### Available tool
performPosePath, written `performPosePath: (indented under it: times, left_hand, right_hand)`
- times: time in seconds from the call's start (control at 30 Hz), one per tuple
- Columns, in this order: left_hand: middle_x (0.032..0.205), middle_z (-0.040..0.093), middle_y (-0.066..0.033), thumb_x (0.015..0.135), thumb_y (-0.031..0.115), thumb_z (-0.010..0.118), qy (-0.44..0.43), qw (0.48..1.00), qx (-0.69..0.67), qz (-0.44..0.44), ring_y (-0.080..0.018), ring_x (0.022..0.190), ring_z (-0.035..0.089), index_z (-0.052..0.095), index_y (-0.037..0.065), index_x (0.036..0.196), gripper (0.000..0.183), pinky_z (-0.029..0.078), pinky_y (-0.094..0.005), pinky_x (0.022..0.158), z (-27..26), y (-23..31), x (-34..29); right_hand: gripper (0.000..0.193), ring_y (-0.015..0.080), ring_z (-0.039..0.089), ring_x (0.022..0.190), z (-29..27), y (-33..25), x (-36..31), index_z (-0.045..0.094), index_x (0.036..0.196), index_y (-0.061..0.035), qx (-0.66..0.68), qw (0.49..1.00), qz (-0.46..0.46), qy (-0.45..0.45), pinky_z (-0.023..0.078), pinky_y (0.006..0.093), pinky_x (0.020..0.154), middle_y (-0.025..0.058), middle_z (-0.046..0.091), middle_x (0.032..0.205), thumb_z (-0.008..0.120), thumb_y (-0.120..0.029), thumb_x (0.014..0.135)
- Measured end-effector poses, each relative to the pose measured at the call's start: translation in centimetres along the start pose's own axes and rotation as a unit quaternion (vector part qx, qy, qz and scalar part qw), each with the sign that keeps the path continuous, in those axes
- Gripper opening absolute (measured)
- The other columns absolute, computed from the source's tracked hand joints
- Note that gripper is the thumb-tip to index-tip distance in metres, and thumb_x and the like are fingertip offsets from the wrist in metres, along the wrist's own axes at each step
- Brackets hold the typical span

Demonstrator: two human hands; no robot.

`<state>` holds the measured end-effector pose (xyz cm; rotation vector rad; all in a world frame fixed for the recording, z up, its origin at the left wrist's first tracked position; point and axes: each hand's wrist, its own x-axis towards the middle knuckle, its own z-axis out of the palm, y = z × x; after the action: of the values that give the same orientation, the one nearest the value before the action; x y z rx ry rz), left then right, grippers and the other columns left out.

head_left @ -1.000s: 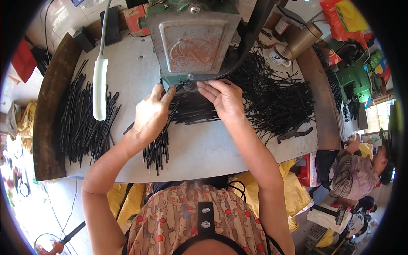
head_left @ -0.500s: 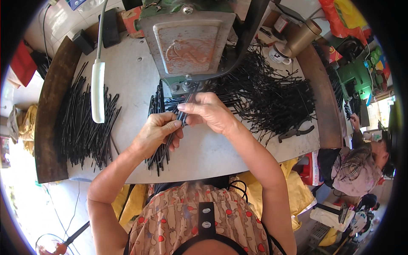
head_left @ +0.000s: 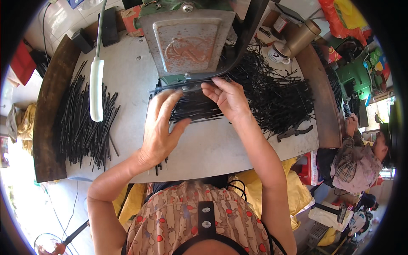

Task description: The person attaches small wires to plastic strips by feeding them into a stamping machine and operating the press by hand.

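My right hand (head_left: 232, 98) is at the foot of the green and grey machine (head_left: 187, 51), its fingertips closed on the end of a thin black strip (head_left: 191, 85). That strip lies sideways, close under the machine's head. My left hand (head_left: 158, 127) has its fingers stretched forward and its thumb apart; the fingertips reach the strip's left part, and whether they touch it I cannot tell. Between my hands a bundle of black strips (head_left: 197, 109) lies crosswise on the worktable (head_left: 199, 148). More strip ends poke out beneath my left wrist.
A heap of black strips (head_left: 85, 127) lies at left under a white lamp (head_left: 97, 91). At right are a tangled black pile (head_left: 278, 95), pliers (head_left: 296, 132), a white mug (head_left: 278, 54) and a tan cylinder (head_left: 303, 38). Raised brown edges flank the table. Another person (head_left: 357, 163) works at far right.
My hands have moved apart and forward from the few strips they held together. The left has opened; one strip now lies sideways under the machine, at my right fingertips.
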<state>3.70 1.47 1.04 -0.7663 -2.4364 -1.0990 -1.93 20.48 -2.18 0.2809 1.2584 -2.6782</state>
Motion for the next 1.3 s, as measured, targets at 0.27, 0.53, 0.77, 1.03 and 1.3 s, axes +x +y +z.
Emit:
performPosePath:
  times: [0.27,0.53,0.77,1.03,1.3]
  left_hand:
    - [0.069,0.059,-0.0091,0.081,0.021,0.058,0.017,0.626,-0.593,-0.505,-0.0127,0.054,0.052,0.055,0.0,0.082,0.021,0.039,-0.0227,0.047,1.4,-4.0,2.8]
    - [0.063,0.056,-0.0048,0.082,0.018,0.055,0.049,0.655,-0.585,-0.476,-0.0109,0.05,0.048,0.055,0.001,0.079,0.017,0.036,-0.0198,0.043,2.3,-5.0,4.0]
    - [0.066,0.058,-0.009,0.082,0.015,0.053,0.057,0.665,-0.595,-0.447,-0.0132,0.051,0.049,0.053,-0.003,0.081,0.018,0.035,-0.0237,0.045,2.5,-5.4,3.5]
    - [0.07,0.059,-0.0055,0.082,0.019,0.055,0.048,0.639,-0.618,-0.456,-0.0107,0.058,0.052,0.055,0.002,0.086,0.017,0.038,-0.021,0.049,3.1,-5.2,3.0]
    - [0.074,0.06,-0.0061,0.081,0.016,0.057,0.037,0.673,-0.591,-0.444,-0.0101,0.06,0.052,0.055,0.003,0.087,0.014,0.04,-0.0189,0.052,2.2,-5.5,3.6]
  right_hand:
    - [0.014,0.0242,0.06,0.082,0.2,0.4,0.5,0.054,0.094,0.0016,0.017,1.0,-0.003,-0.009,0.052,0.0331,0.073,0.0127,0.058,0.09,0.051,-0.007,0.083]
    - [0.016,0.0253,0.06,0.084,0.7,0.8,0.9,0.052,0.096,0.0034,0.021,1.0,-0.015,-0.008,0.052,0.0345,0.074,0.0157,0.058,0.091,0.049,-0.008,0.084]
    - [0.016,0.026,0.06,0.085,1.0,1.1,0.7,0.051,0.097,0.0036,0.023,0.999,-0.019,-0.011,0.052,0.0352,0.075,0.0165,0.058,0.092,0.048,-0.007,0.084]
    - [0.015,0.023,0.062,0.073,1.4,1.1,0.0,0.052,0.088,0.0063,0.081,0.996,-0.031,-0.004,0.054,0.0317,0.066,0.0164,0.06,0.083,0.049,-0.006,0.081]
    - [0.031,0.0178,0.062,0.06,-2.4,-4.5,-3.5,0.053,0.094,0.0075,-0.306,0.952,0.011,-0.022,0.05,0.0236,0.048,0.0123,0.059,0.073,0.06,-0.018,0.079]
